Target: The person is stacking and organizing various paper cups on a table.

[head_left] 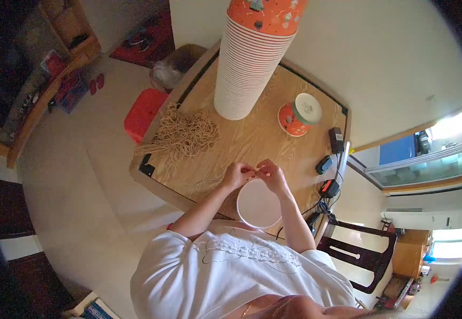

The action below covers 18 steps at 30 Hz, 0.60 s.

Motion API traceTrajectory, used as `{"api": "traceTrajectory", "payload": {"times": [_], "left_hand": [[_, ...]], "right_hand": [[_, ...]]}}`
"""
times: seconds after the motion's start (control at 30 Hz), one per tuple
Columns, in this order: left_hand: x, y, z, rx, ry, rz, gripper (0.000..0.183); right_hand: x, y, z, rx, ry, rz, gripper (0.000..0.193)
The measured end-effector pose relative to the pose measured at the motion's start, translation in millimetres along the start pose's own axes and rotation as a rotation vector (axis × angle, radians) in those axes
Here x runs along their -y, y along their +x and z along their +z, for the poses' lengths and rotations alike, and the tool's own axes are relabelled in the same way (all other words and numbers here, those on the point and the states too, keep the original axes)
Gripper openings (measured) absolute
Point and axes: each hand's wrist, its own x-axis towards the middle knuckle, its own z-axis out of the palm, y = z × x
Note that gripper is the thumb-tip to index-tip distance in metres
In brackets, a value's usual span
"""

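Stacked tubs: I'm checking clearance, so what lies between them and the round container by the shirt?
Head view: the left hand, the right hand and, beyond them, wooden tabletop.

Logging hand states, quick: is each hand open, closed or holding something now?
Left hand: fingers curled by the tub; grip cannot be told.
Right hand: fingers bent near the left's; grip cannot be told.

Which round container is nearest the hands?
The pale-faced container, just below the left hand and right hand. The tall stack and the short orange container both stand farther from them.
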Motion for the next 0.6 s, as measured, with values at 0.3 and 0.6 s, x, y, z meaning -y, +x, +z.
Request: {"api": "traceTrajectory", "payload": {"times": [0.3, 0.6], "left_hand": [[30.7, 4.5, -3.4, 0.029, -0.130, -0.016, 0.008], [-11.3, -11.8, -22.9, 0.078, -0.363, -0.239, 0.015]], "right_hand": [[8.4, -3.6, 2.7, 0.056, 0.028, 0.059, 0.021], [6.4, -4.8, -1.3, 0.045, -0.009, 0.022, 0.020]]}}
